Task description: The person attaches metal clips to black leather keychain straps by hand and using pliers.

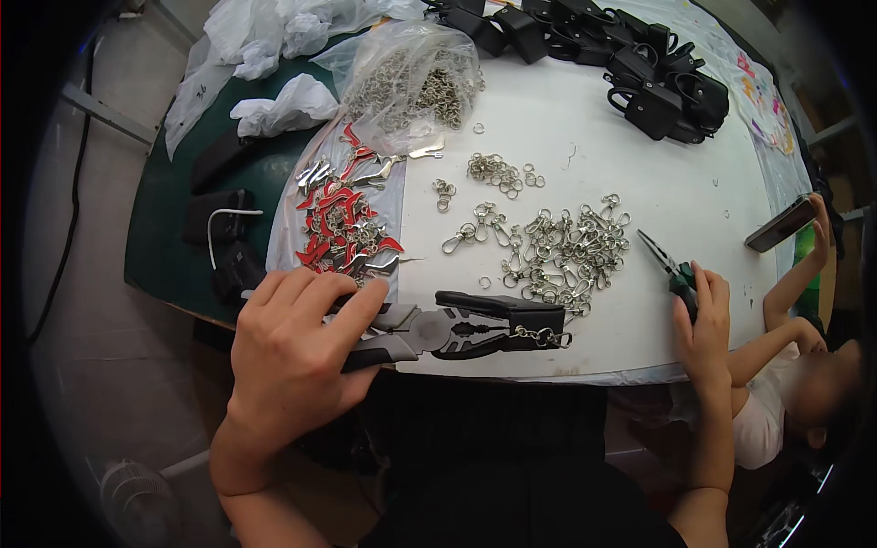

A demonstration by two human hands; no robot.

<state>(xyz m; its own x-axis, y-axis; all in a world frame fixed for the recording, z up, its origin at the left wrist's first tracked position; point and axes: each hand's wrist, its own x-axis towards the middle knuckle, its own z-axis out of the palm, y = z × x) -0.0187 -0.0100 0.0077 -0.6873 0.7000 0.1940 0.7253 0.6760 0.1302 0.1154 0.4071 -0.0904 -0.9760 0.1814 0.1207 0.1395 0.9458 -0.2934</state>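
My left hand [306,352] is closed around the handles of large grey-and-black combination pliers [427,331]. Their jaws point right, over the strap loop of a small black mini bag [545,316]; whether they grip it I cannot tell. From the bag's right end hangs a short silver chain [539,336] with a ring. In my right hand [705,320] are needle-nose pliers [671,265] with dark green handles, tip toward the upper left. A pile of silver swivel clasps [575,251] lies between the two hands. Close beyond my left hand are red and silver metal charms [338,224].
A clear plastic bag of metal rings [411,87] sits at the back, with loose split rings [498,172] nearer. Several black mini bags [653,87] are heaped far right. At the right edge a child [776,393] holds a phone [779,225]. A white cable [215,237] lies left.
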